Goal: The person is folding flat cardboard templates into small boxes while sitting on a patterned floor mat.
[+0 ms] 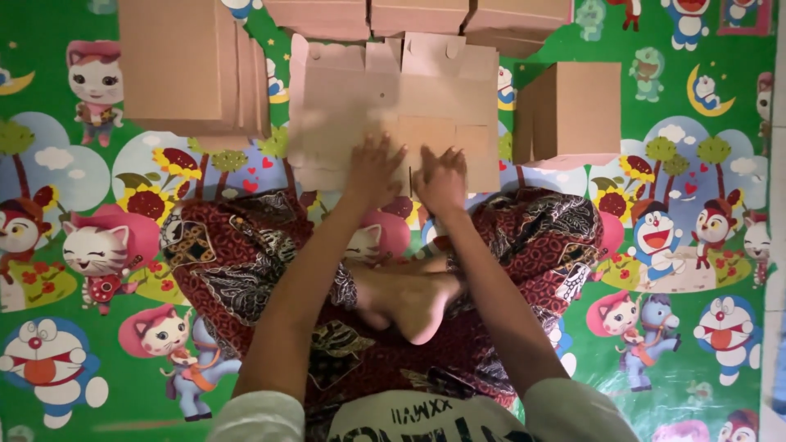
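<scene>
Flat cardboard blank [393, 110] lies on the cartoon-print floor mat [679, 344], long axis left-right, tabs pointing away. Left hand [372, 172] and right hand [442, 182] press its near edge, fingers spread flat, gripping nothing. Stack of flat blanks [192, 65] left, assembled box [569, 110] right, narrow gaps. Matte brown corrugated.

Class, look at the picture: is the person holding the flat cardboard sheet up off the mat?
No: the flat cardboard sheet lies on the mat, with the left hand and right hand pressing down on its near edge.
</scene>
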